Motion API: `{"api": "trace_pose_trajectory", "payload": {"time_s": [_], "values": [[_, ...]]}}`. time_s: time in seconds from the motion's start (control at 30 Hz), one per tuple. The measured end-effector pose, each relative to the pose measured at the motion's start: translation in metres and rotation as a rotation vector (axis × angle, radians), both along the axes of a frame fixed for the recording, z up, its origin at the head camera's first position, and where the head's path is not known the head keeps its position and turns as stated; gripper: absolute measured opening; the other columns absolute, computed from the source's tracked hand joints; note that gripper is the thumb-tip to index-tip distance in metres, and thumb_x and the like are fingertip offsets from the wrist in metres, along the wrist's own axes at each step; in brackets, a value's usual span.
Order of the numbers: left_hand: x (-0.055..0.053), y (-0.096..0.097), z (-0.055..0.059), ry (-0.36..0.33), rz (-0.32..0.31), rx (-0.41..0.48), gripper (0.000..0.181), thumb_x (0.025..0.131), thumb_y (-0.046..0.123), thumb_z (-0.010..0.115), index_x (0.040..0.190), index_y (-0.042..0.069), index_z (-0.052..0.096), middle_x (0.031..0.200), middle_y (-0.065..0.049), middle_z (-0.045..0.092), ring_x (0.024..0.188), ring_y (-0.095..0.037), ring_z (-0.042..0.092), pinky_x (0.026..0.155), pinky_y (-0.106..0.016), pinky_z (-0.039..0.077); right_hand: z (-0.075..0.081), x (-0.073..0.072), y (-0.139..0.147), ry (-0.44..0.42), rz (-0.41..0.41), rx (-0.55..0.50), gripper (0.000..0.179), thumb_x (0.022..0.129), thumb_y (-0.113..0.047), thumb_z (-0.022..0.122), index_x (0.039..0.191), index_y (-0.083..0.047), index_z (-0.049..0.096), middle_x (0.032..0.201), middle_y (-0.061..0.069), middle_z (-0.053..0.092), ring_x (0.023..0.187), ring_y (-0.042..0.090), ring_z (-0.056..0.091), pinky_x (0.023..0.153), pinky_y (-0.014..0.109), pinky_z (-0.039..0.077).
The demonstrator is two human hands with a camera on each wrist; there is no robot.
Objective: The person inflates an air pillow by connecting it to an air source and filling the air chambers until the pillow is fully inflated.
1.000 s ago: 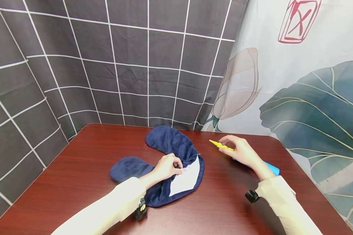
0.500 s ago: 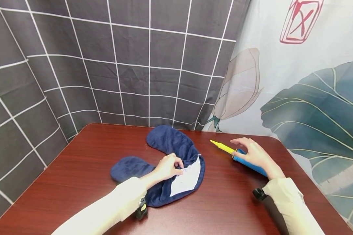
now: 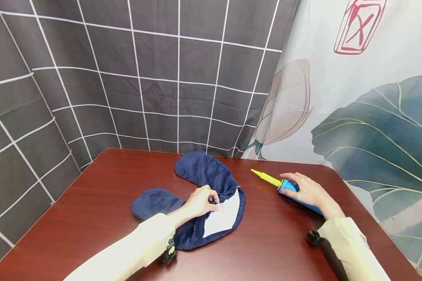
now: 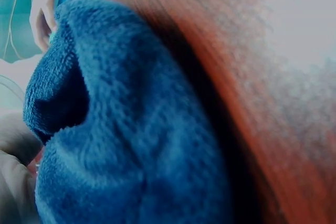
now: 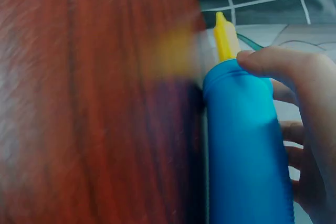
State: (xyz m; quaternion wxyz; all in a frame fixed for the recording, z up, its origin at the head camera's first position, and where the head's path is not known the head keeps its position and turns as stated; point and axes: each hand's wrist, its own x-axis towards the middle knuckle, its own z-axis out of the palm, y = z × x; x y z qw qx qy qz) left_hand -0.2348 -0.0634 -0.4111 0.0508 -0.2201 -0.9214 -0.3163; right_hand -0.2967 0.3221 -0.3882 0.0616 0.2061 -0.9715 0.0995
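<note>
A navy plush U-shaped neck pillow lies on the table, its fabric opened to show a white inner piece. My left hand pinches the pillow near the edge of that white piece; exactly what sits between thumb and forefinger is hidden. In the left wrist view, the plush cover fills the middle and hides most of that hand. On the right lies a blue hand pump with a yellow nozzle pointing toward the back left. My right hand holds its blue barrel, thumb near the front collar, fingers along the far side.
Both things rest on a reddish-brown wooden table. Behind it hangs a dark grey curtain with white grid lines, and a pale curtain with leaf and flower prints hangs at right.
My right hand has moved back and right from the yellow nozzle to the blue barrel and closed round it. The left hand and the pillow stay in place.
</note>
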Motion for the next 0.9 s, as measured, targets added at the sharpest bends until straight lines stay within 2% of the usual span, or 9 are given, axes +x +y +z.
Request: {"api": "trace_pose_trajectory", "payload": {"time_s": [0.2,0.5,0.9], "values": [[0.005,0.0,-0.003,-0.012,0.005,0.004,0.015,0.071,0.013,0.085,0.08,0.014,0.073,0.077,-0.003,0.057,0.071,-0.012,0.053,0.06,-0.023,0.036,-0.007,0.005,0.003,-0.035,-0.036,0.04,0.066,0.086,-0.055,0.067,0.14,-0.021,0.05,0.126,0.014,0.059,0.104,0.03,0.057,0.079,0.053,0.052],[0.005,0.0,-0.004,-0.014,0.011,0.013,0.015,0.069,0.011,0.085,0.078,0.011,0.073,0.075,-0.003,0.056,0.07,-0.013,0.053,0.06,-0.022,0.036,-0.009,0.008,0.003,-0.032,-0.047,0.042,0.065,0.084,-0.048,0.072,0.136,-0.016,0.052,0.124,0.014,0.062,0.1,0.029,0.059,0.076,0.05,0.051],[-0.005,0.002,-0.002,-0.029,0.016,0.025,0.009,0.07,0.012,0.083,0.073,0.014,0.075,0.073,0.0,0.056,0.068,-0.008,0.05,0.059,-0.021,0.036,-0.008,0.006,0.007,-0.023,-0.051,0.025,0.067,0.082,-0.05,0.074,0.133,-0.011,0.055,0.12,0.015,0.065,0.096,0.028,0.06,0.075,0.049,0.053]]}}
